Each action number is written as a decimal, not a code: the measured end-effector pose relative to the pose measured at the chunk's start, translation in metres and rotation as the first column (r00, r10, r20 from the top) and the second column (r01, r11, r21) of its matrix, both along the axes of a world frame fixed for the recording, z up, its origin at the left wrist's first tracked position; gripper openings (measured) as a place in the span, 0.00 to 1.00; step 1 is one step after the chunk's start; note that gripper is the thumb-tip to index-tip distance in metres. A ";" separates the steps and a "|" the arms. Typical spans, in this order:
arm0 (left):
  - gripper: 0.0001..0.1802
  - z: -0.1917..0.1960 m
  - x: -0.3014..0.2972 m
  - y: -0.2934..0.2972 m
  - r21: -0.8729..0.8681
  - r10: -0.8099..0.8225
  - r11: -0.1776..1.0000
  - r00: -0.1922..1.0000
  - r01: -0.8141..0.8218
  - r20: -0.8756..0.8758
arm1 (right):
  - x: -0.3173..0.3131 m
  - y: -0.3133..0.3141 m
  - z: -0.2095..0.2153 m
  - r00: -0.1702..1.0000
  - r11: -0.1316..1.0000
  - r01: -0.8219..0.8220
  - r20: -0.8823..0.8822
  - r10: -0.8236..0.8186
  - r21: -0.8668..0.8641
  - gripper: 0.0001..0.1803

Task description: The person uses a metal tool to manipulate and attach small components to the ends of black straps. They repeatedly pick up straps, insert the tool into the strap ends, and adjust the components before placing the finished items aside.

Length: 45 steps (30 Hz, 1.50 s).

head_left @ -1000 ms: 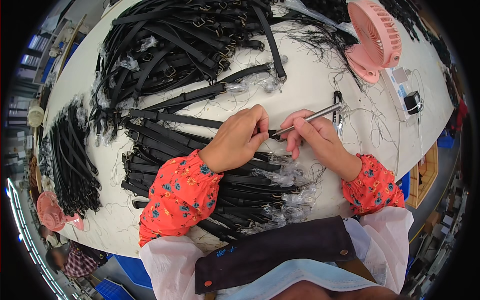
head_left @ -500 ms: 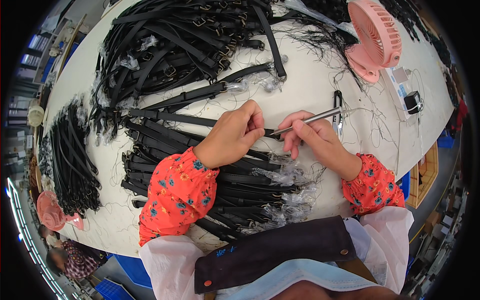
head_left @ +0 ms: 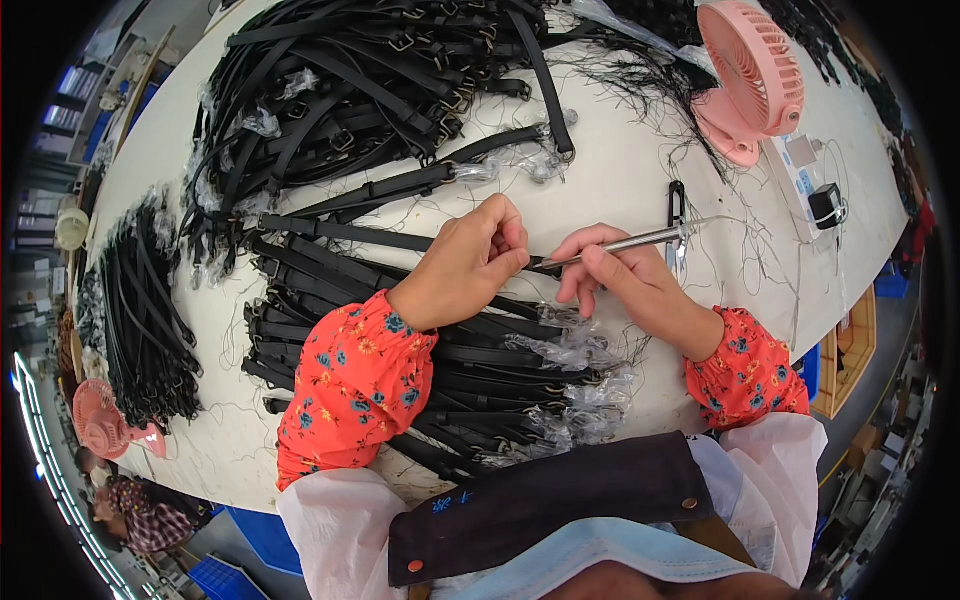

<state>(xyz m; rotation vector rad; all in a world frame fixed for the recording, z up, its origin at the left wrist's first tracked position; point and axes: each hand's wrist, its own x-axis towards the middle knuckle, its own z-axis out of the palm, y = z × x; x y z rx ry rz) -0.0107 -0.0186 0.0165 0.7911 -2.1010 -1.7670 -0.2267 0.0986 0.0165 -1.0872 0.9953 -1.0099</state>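
My left hand (head_left: pixel 465 258) is closed around a black buckle strap (head_left: pixel 350 233), thumb and forefinger pinched near its right end. That strap stretches leftward over the pile. In my right hand (head_left: pixel 632 285) a silver pen-shaped tool (head_left: pixel 640 240) is gripped, lying nearly level. Its tip points left and meets or nearly meets the strap's end beside my left fingertips; exact contact is too small to tell. Under and below my hands lies a row of black straps (head_left: pixel 480 357) with clear plastic wrap (head_left: pixel 570 352) on their right ends.
A large heap of black straps (head_left: pixel 340 110) covers the far left, another bundle (head_left: pixel 150 310) the left. Loose black threads litter the white table (head_left: pixel 620 150). A slim black-and-metal tool (head_left: pixel 677 210), a pink fan (head_left: pixel 750 75) and a power strip (head_left: pixel 795 180) stand right.
The silver tool has tipped flatter, its rear end lower. My right fingers have shifted slightly left. My left hand stays nearly still on the strap.
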 end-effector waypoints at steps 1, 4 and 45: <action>0.11 0.000 0.000 0.000 0.008 0.001 1.000 1.000 -0.001 -0.004 | 0.000 0.000 0.000 1.000 1.000 -0.002 -0.001 0.002 0.002 0.21; 0.11 -0.001 0.001 -0.001 0.020 0.000 1.000 1.000 0.000 -0.002 | 0.002 0.000 0.000 1.000 1.000 -0.006 -0.012 0.006 -0.011 0.21; 0.11 -0.011 0.000 -0.002 0.038 0.061 0.998 0.995 -0.059 -0.075 | 0.004 0.001 0.003 0.998 0.998 -0.017 -0.068 0.013 -0.057 0.20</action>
